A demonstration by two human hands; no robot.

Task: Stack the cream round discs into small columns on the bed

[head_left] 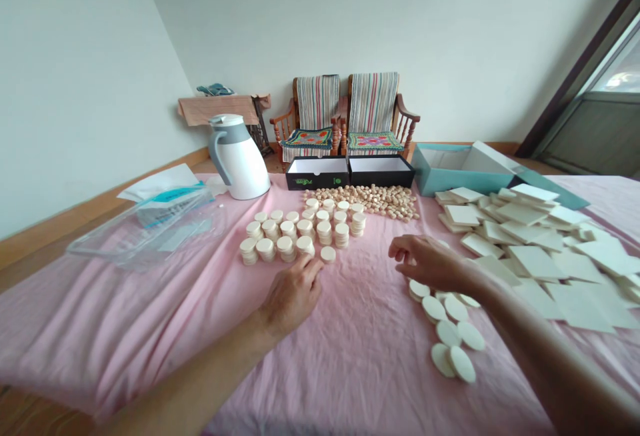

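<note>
My left hand point(295, 289) is at the front row of round wooden disc stacks, its bent fingers reaching the near side of one stack point(305, 244); whether they press on it I cannot tell. Just right of those fingertips stands a lower disc stack point(328, 255). More stacks of pale discs point(286, 245) stand in rows behind and to the left. My right hand point(425, 259) hovers at the far end of a scatter of loose discs point(449, 333). Its fingers are curled, with a gap between thumb and forefinger and no disc visible there.
Square wooden tiles point(535, 263) lie heaped on the right, before a teal box point(450, 169). Small wooden beads point(370, 199) spread in front of two black boxes point(317, 174). A white jug point(245, 163) and clear plastic case point(145, 229) occupy the left of the pink cloth point(350, 356).
</note>
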